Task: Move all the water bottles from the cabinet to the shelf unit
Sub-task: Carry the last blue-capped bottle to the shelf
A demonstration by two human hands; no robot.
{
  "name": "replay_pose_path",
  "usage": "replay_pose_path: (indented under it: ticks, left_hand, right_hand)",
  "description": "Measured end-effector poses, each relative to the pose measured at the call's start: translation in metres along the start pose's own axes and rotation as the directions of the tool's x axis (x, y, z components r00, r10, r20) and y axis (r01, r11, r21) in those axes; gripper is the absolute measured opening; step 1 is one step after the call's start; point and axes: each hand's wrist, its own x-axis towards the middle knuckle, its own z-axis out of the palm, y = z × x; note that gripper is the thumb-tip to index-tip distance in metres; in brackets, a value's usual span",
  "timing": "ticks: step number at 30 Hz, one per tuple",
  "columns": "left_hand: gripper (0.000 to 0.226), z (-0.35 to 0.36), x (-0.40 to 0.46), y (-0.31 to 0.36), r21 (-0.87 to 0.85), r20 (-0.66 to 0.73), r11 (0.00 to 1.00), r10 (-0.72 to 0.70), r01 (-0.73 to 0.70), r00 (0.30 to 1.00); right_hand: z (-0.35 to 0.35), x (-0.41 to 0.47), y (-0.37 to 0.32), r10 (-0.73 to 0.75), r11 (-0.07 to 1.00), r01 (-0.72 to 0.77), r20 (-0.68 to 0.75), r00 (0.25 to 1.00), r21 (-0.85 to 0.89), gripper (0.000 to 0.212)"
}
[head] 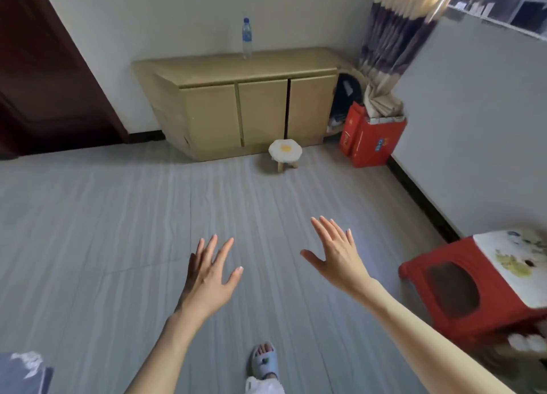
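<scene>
Grey floor (118, 231) lies under our left hand (208, 278) and right hand (337, 254), both spread and holding nothing; far ahead, one water bottle (247, 38) stands upright on the cabinet (251, 103).

No text can be read. The bottle (246, 38) at 12 o'clock has a blue label, too blurred to read; the red bag (373, 140) at 2 o'clock bears a small blue mark, also illegible.

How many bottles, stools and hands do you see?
Water bottle: 1
Stools: 2, egg-topped small stool, red plastic stool
Hands: 2, left hand, right hand
Total: 5
</scene>
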Motion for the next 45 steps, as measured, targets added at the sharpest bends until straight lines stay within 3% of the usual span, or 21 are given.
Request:
replay_pose_path:
  ticks: [4, 13, 26, 36, 40, 45]
  left_hand:
    - [0.083, -0.023, 0.094, -0.018, 0.016, -0.061, 1.0, -0.01, 0.011, 0.998]
    - [0.083, -0.017, 0.268, -0.046, 0.043, 0.038, 0.999, -0.031, 0.029, 0.999]
    - [0.083, -0.027, 0.556, -0.041, -0.043, -0.014, 0.987, -0.154, 0.153, 0.988]
    - [0.087, -0.022, 0.736, -0.08, -0.041, 0.108, 0.977, -0.206, 0.211, 0.973]
    - [0.07, -0.03, 0.833, -0.106, -0.018, 0.188, 0.984, -0.17, 0.177, 0.967]
    - [0.085, -0.064, 0.954, -0.134, -0.03, 0.113, 0.995, -0.094, 0.097, 0.989]
  right_hand:
    - [-0.006, 0.09, -0.003, 0.003, 1.0, -0.003, -0.028, 1.0, 0.029, 0.072]
    - [0.0, 0.27, 0.028, 0.072, 0.997, -0.072, 0.027, 0.997, 0.007, 0.074]
    - [-0.025, 0.592, 0.046, -0.085, 0.996, 0.083, 0.072, 0.994, 0.034, 0.072]
    - [-0.014, 0.778, 0.055, -0.077, 0.997, 0.073, 0.109, 0.991, 0.035, 0.069]
    - [-0.006, 0.87, 0.052, -0.011, 1.0, 0.009, 0.125, 0.992, 0.012, 0.071]
    - [-0.006, 0.985, 0.029, -0.023, 1.0, 0.022, 0.098, 0.995, 0.015, 0.071]
